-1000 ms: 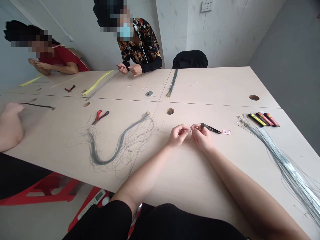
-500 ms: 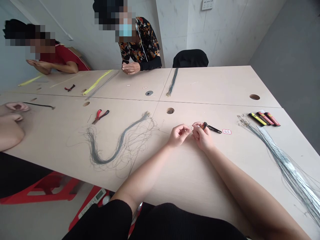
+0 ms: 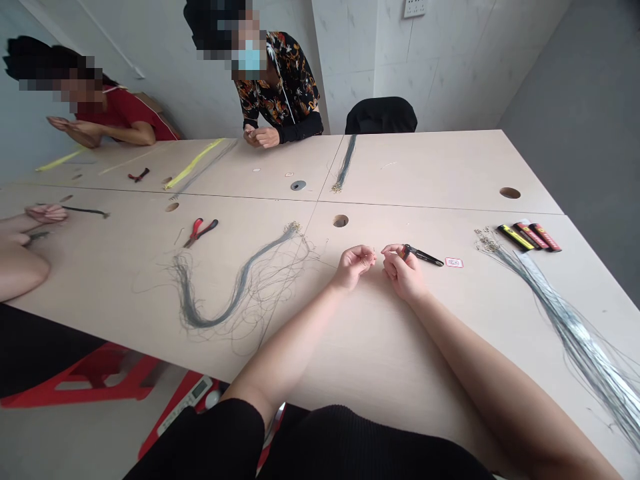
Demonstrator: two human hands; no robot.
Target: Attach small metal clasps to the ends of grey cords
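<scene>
My left hand [image 3: 354,268] is closed in a pinch on a thin line, whose strand trails left over the table; a tiny piece sticks up at the fingertips. Just right of it, my right hand [image 3: 404,272] is curled, thumb and forefinger together, and whatever is between them is too small to name. Slim black snips [image 3: 424,256] poke out beyond its knuckles; whether the fingers grip them or they lie against the hand, I cannot tell. A curved bundle of grey-green lines [image 3: 240,287] with brass-coloured ends lies to the left.
Red-handled pliers [image 3: 200,231] lie beyond that bundle. On the right are another bundle of lines [image 3: 555,313] and several yellow and red tubes [image 3: 530,237]. A small paper label [image 3: 454,263] sits near the snips. Co-workers sit across [image 3: 283,87] and at left [image 3: 23,247].
My hands have drawn slightly apart, the left turning its fingertips upward a little. The right has hardly moved. At the left edge, a neighbour's hand has shifted right along a dark cord.
</scene>
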